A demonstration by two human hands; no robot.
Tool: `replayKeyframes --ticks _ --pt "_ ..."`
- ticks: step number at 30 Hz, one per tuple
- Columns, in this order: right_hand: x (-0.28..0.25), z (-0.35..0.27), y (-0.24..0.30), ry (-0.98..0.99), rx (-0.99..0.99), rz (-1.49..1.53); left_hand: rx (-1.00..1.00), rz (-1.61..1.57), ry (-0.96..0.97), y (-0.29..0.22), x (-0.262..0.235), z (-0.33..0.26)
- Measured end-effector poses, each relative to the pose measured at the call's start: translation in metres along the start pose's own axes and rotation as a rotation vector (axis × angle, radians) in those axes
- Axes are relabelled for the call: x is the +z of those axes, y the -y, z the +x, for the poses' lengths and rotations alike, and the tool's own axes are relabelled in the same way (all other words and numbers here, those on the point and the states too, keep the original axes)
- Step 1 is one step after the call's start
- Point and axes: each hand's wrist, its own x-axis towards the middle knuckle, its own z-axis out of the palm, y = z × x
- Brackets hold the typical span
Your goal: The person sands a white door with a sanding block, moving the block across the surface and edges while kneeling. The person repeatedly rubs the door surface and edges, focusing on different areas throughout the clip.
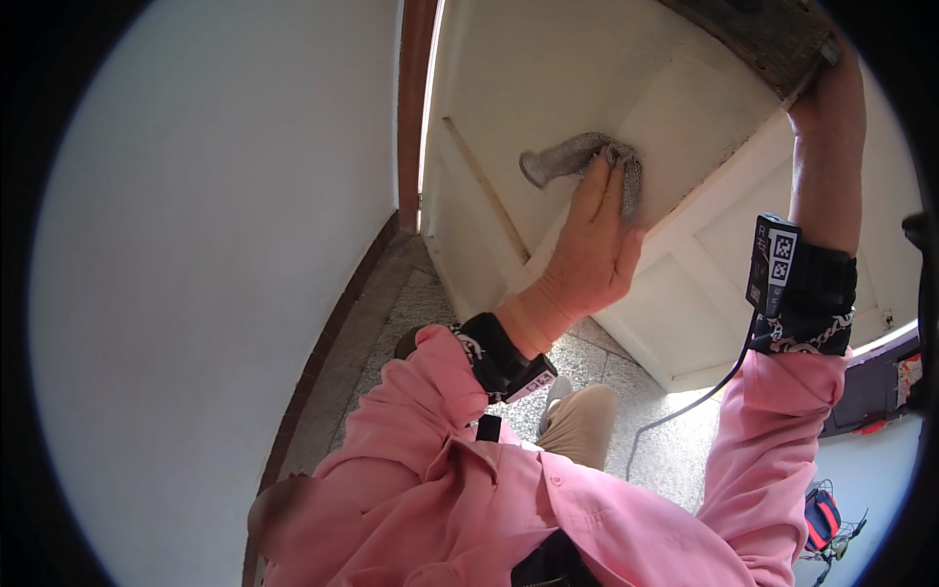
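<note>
My left hand (592,235) presses a grey knitted cloth (572,157) against the face of a cream-coloured door (704,117). The cloth is bunched beneath the fingertips, and one end of it sticks out to the left. At the upper right, my right hand (831,98) is raised to the door's edge beside a dark, worn lock plate (758,34). It appears to grip the door there, though most of its fingers are hidden behind the edge and the plate.
A white wall (215,245) with a dark baseboard (323,352) runs along the left. A brown door frame (416,108) stands beyond the door. Speckled floor (670,435) lies below. A red and dark bag (824,519) is at the lower right. A thin black cable (685,406) hangs from my right wrist.
</note>
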Motion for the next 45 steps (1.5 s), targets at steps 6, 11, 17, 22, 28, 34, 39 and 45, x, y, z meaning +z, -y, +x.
replayKeyframes --ticks 6,11,17,22,28,34,39,45 --pt "0.001 0.002 -0.001 -0.122 0.047 0.016 0.078 -0.048 0.182 -0.026 -0.009 -0.047" --pt "0.002 0.000 -0.007 -0.160 -0.047 -0.087 0.105 -0.037 0.115 0.004 -0.004 -0.024" --pt "0.006 0.003 0.001 -0.165 0.048 -0.090 0.095 -0.059 0.175 -0.017 -0.015 -0.030" --pt "-0.003 0.003 -0.007 -0.214 0.028 -0.062 0.013 -0.058 0.029 0.006 -0.010 0.000" --pt "-0.001 0.005 0.002 -0.051 -0.006 -0.067 0.108 0.037 0.174 0.004 -0.018 -0.050" --pt "0.007 -0.002 -0.004 -0.163 -0.055 -0.087 0.192 0.033 0.058 0.019 -0.003 0.003" --pt "-0.010 0.007 -0.003 -0.191 0.049 -0.035 0.284 0.103 0.173 -0.005 -0.010 -0.003" --pt "-0.036 0.026 0.003 -0.449 0.137 -0.077 0.173 -0.048 0.180 -0.013 -0.015 0.001"
